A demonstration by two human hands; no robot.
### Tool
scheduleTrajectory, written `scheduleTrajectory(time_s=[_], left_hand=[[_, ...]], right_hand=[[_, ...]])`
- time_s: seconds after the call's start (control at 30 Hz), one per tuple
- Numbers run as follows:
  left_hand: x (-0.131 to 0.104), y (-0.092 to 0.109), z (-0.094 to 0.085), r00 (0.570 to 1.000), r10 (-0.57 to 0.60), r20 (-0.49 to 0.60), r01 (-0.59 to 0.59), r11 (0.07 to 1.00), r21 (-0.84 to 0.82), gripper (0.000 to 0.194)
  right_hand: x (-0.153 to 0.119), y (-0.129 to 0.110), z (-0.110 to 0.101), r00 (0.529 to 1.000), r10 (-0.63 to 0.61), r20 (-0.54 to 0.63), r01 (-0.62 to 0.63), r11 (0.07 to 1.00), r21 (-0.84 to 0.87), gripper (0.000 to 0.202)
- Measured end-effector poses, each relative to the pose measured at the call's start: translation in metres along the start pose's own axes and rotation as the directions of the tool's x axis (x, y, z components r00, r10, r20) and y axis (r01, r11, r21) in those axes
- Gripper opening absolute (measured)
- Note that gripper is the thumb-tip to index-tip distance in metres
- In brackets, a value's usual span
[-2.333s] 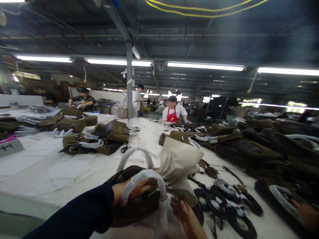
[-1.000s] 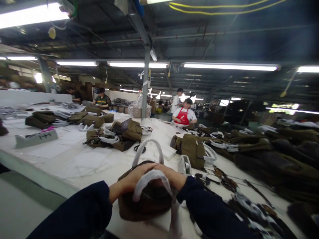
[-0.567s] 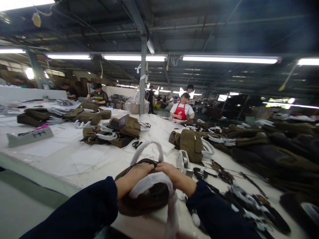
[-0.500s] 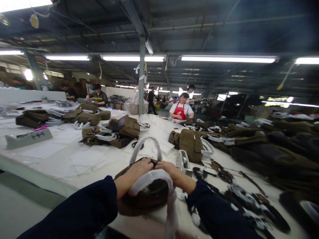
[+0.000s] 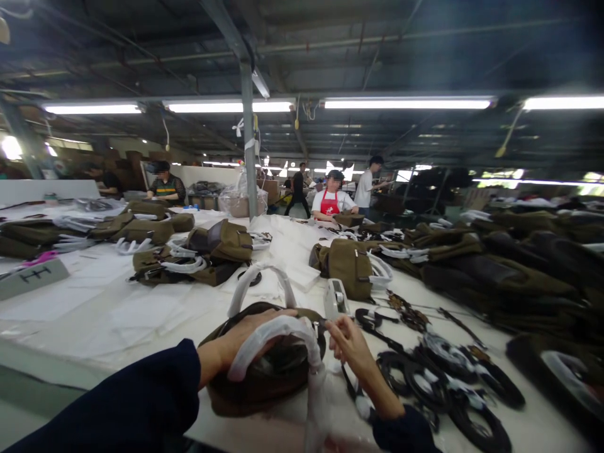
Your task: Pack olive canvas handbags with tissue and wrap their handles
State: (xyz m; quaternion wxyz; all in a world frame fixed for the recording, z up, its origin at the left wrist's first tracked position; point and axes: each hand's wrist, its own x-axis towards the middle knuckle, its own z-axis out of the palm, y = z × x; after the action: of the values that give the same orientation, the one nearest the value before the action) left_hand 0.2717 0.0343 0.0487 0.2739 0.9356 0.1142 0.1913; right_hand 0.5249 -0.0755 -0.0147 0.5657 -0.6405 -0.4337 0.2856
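Note:
An olive and dark brown bag (image 5: pixel 264 393) stands on the white table in front of me, its two handles wrapped in white material. My left hand (image 5: pixel 250 333) reaches under the near handle into the bag's top opening, its fingers largely hidden there. My right hand (image 5: pixel 346 343) is at the bag's right end, fingers closed in a pinch at the top edge; what they pinch is too small to make out. Just behind that hand stands a small pale device (image 5: pixel 336 298).
Dark coiled straps (image 5: pixel 427 384) lie to the right, with a large pile of olive bags (image 5: pixel 514 270) beyond. More bags (image 5: pixel 217 248) lie across the white table (image 5: pixel 155 333). A person in a red apron (image 5: pixel 330 202) is behind it; others are farther back.
My right hand has moved from the bag's opening to its right end and closed in a pinch. My left hand reaches farther across the opening. The view has turned slightly right.

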Motion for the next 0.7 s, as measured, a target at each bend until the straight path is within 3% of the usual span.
scheduleTrajectory(time_s=[0.1,0.2,0.3,0.43,0.57,0.7], left_hand=[[-0.005,-0.001,0.002,1.0,0.006,0.002,-0.006,0.997,0.083,0.043],[-0.009,-0.002,0.006,1.0,0.01,0.008,-0.011,0.986,0.167,0.043],[-0.01,-0.001,0.011,0.999,0.01,0.049,-0.02,0.981,0.195,0.044],[-0.006,0.01,0.009,0.998,-0.026,0.048,0.022,0.996,0.086,0.039],[-0.012,0.022,0.0,0.985,0.053,0.166,-0.08,0.984,0.161,0.042],[-0.029,0.013,0.003,0.976,0.029,0.218,-0.088,0.96,0.265,0.05]], right_hand=[[0.013,0.007,0.01,0.984,0.154,0.091,-0.168,0.972,0.163,0.056],[0.018,0.006,0.017,0.97,0.187,0.155,-0.217,0.955,0.203,0.056],[0.014,-0.001,0.016,0.975,0.096,0.201,-0.162,0.925,0.344,0.051],[0.007,-0.015,0.016,0.991,-0.062,0.122,0.004,0.905,0.424,0.047],[0.004,-0.024,0.021,0.989,-0.056,0.134,-0.022,0.853,0.522,0.045],[-0.001,-0.029,0.024,0.988,-0.017,0.153,-0.084,0.775,0.627,0.048]])
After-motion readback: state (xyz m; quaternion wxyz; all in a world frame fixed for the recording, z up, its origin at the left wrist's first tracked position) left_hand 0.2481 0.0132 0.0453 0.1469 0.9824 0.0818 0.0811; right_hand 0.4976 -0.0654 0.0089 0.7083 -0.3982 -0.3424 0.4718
